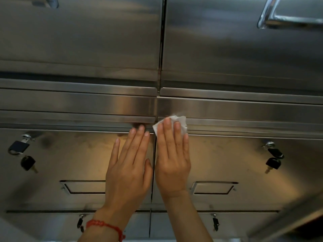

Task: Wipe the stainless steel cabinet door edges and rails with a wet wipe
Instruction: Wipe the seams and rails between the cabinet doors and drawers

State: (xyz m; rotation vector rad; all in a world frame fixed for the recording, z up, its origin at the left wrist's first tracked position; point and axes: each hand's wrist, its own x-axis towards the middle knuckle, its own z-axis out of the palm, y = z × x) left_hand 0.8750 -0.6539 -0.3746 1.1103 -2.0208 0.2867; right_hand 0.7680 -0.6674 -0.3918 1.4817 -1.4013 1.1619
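My right hand lies flat with straight fingers and presses a white wet wipe against the top edge of the lower right cabinet door, just right of the centre seam. Most of the wipe is hidden under my fingers. My left hand rests flat on the lower left door, its fingertips reaching the top edge beside the seam. A horizontal steel rail runs just above both hands.
A padlock with a key hangs at the left door's corner, and keys hang at the right door's lock. Recessed handles sit lower on both doors. Upper doors carry a chrome handle. More small locks hang below.
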